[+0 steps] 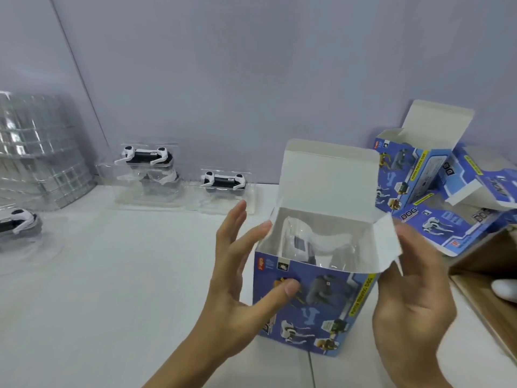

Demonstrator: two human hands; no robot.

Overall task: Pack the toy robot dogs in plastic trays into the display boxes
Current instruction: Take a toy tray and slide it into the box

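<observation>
Head view: display box (313, 306) stands upright on the counter (112, 275) between my two hands, top open, back lid flap up. A toy robot dog in its clear tray (310, 245) already sits inside, below the rim. Left hand (240, 281) is at the box's left wall, fingers (237, 219) spread and straight, thumb pressing the printed front; nothing gripped. Right hand (414, 298) is at the right wall, fingers loosely straight beside the right side flap (389, 245), which angles outward just above them. I'd say closing comes next: that flap folds leftward, away from my right fingers, which are nearest it. Room is free left of my left fingers; right of my right fingers, spare boxes (436, 175) and a wooden edge (481, 270) crowd in. More dogs in trays (223, 182) wait beyond my left fingertips.
</observation>
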